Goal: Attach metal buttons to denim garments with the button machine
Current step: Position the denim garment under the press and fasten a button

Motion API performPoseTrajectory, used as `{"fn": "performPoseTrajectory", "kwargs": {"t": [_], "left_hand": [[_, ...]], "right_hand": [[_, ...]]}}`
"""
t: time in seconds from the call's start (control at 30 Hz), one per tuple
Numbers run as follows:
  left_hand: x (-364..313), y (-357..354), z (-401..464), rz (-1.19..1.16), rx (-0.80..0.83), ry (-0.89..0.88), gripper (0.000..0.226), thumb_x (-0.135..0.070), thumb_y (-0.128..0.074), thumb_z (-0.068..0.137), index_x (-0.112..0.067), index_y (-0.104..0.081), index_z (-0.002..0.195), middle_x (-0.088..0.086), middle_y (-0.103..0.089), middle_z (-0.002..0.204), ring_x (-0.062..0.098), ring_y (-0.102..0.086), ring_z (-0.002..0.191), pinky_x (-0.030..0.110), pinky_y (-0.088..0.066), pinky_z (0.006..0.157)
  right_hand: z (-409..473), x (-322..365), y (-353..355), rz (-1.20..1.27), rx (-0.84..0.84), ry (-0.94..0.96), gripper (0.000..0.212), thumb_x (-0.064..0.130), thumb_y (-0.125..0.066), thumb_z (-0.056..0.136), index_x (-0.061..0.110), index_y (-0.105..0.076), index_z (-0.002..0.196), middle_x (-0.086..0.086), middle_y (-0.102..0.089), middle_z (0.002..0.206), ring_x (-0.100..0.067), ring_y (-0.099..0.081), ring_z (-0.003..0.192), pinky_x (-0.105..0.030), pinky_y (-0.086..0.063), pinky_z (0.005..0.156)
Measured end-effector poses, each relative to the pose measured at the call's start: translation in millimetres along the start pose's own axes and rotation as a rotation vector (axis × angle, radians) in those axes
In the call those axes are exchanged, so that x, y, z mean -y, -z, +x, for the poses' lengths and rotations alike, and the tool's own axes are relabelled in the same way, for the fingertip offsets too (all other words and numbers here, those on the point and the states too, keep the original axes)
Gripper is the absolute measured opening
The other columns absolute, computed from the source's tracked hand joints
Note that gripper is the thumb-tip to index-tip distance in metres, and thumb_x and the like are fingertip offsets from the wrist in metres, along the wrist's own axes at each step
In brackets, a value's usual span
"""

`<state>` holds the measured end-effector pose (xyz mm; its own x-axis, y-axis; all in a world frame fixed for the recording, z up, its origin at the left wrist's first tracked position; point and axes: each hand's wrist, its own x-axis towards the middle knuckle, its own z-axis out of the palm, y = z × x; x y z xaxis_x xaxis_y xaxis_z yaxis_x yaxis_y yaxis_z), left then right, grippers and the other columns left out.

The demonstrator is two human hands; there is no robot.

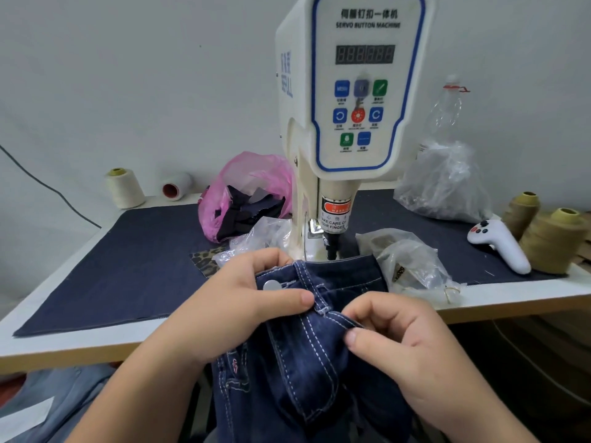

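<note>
A dark blue denim garment (307, 362) with white stitching hangs over the table's front edge, its waistband lying just in front of the white servo button machine (358, 91). A round metal button (271, 285) sits on the waistband's left end. My left hand (249, 302) grips the waistband there, thumb laid just below the button. My right hand (399, 334) pinches a fold of the waistband at the fly, to the right. The machine's black punch (331, 247) stands above the waistband's far edge.
A dark denim mat (128, 266) covers the white table. A pink bag of dark scraps (243, 193) and clear plastic bags (412, 260) flank the machine. A white controller (499, 244) and thread cones (550, 241) stand at the right, with further spools (124, 188) at the back left.
</note>
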<state>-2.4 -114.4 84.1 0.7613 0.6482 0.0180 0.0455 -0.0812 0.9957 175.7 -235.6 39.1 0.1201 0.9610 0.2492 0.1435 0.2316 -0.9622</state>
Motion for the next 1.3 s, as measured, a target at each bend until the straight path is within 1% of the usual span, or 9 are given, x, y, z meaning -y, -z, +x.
{"fn": "performPoseTrajectory", "kwargs": {"t": [0.23,0.4,0.7,0.8,0.9,1.0,1.07,1.17,1.3], "left_hand": [[-3,-2,-5,0.024,0.178,-0.049,0.018,-0.008,-0.073,0.079,-0.019,-0.058,0.08,0.008,-0.066,0.08,0.022,-0.062,0.072,0.028,-0.054,0.066],[-6,-2,-7,-0.011,0.281,-0.136,0.03,0.005,-0.067,0.082,-0.022,-0.056,0.08,-0.012,-0.063,0.069,-0.001,-0.052,0.055,0.01,-0.044,0.058],[3,7,-5,-0.273,0.281,-0.197,0.028,0.0,-0.072,0.067,-0.021,-0.059,0.081,0.001,-0.061,0.074,0.019,-0.055,0.064,0.027,-0.047,0.059],[6,4,1,-0.318,0.285,-0.17,0.03,0.002,-0.068,0.066,-0.021,-0.062,0.083,0.004,-0.059,0.074,0.022,-0.049,0.067,0.032,-0.043,0.06],[7,0,4,-0.357,0.261,-0.126,0.032,0.004,-0.063,0.065,-0.02,-0.062,0.086,0.003,-0.063,0.072,0.017,-0.055,0.059,0.025,-0.048,0.056],[9,-2,3,-0.235,0.262,-0.056,0.032,-0.003,-0.059,0.061,-0.019,-0.061,0.089,0.005,-0.058,0.07,0.015,-0.039,0.054,0.023,-0.031,0.049],[11,-2,2,-0.151,0.299,-0.003,0.036,-0.009,-0.062,0.064,-0.013,-0.061,0.1,0.013,-0.061,0.085,0.018,-0.047,0.061,0.024,-0.039,0.054],[15,-5,-1,-0.164,0.374,0.073,0.053,-0.028,-0.072,0.077,-0.009,-0.063,0.125,0.014,-0.067,0.123,0.028,-0.066,0.109,0.04,-0.049,0.097],[2,-26,4,-0.148,0.296,0.033,0.049,-0.049,-0.077,0.078,-0.014,-0.074,0.112,0.009,-0.073,0.113,0.022,-0.07,0.105,0.028,-0.054,0.088]], "right_hand": [[1,11,5,-0.258,-0.143,0.114,0.027,0.047,-0.065,0.073,0.038,-0.071,0.098,0.01,-0.066,0.093,-0.007,-0.063,0.09,-0.019,-0.047,0.08],[14,21,18,-0.494,-0.091,0.102,0.052,0.061,-0.059,0.074,0.049,-0.057,0.124,0.034,-0.05,0.131,0.009,-0.042,0.13,-0.02,-0.034,0.103],[15,-4,33,-0.299,-0.007,-0.142,0.081,0.086,-0.068,0.049,0.066,-0.044,0.124,0.049,-0.047,0.126,0.024,-0.04,0.122,-0.012,-0.036,0.101],[12,-11,28,0.061,0.039,-0.216,0.047,0.053,-0.082,0.067,0.051,-0.067,0.111,0.02,-0.07,0.118,-0.002,-0.066,0.111,-0.019,-0.054,0.087],[9,-15,31,0.145,-0.045,-0.229,0.04,0.016,-0.082,0.073,0.025,-0.072,0.111,-0.007,-0.074,0.113,-0.029,-0.07,0.106,-0.044,-0.056,0.093],[6,-10,38,0.253,-0.204,-0.182,0.039,0.011,-0.074,0.065,0.015,-0.075,0.103,-0.018,-0.074,0.107,-0.036,-0.072,0.097,-0.041,-0.06,0.082],[2,-2,40,0.311,-0.275,-0.099,0.037,0.009,-0.075,0.06,0.014,-0.075,0.097,-0.019,-0.075,0.1,-0.033,-0.074,0.088,-0.034,-0.061,0.07],[-4,11,30,0.181,-0.33,0.044,0.03,0.013,-0.08,0.061,0.019,-0.075,0.091,-0.011,-0.076,0.088,-0.023,-0.074,0.078,-0.027,-0.059,0.067],[-10,23,-2,-0.19,-0.458,0.157,0.033,0.014,-0.084,0.071,0.035,-0.071,0.092,0.008,-0.076,0.079,-0.004,-0.07,0.068,-0.013,-0.054,0.06]]}}
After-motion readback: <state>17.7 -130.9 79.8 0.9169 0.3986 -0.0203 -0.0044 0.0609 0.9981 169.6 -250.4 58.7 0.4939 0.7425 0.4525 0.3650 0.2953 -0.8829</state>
